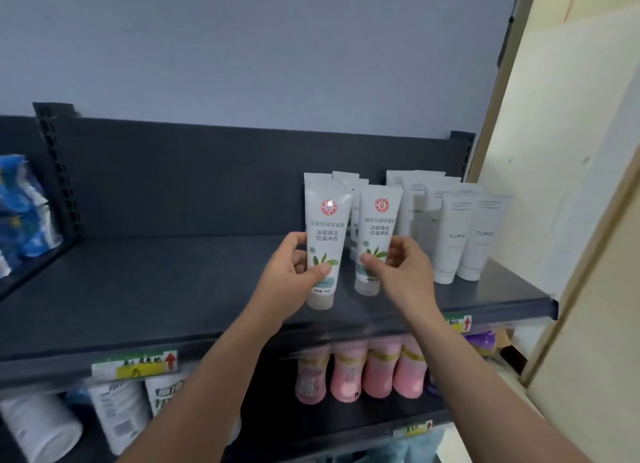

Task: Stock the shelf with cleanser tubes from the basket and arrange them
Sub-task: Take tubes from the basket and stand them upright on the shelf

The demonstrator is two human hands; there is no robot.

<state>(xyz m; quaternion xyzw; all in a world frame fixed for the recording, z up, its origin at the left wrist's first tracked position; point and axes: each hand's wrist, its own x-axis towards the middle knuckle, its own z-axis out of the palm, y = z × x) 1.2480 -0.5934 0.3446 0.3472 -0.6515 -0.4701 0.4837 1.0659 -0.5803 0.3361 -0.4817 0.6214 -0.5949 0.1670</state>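
Note:
My left hand [292, 266] grips a white cleanser tube [325, 227] with a red seal and green leaves, upright, cap down on the dark shelf [145, 289]. Beside it on the right, my right hand [398, 266] pinches a second matching tube [377, 223], also upright with its cap on the shelf. More tubes of this kind [346, 180] stand in a row behind the two. No basket is in view.
Several white FLORA tubes [460, 234] stand at the shelf's right end. Blue packets [24, 206] sit in the bay to the left. Pink bottles [363, 369] and white bottles [117, 414] fill the shelf below. A beige wall [571, 150] is to the right.

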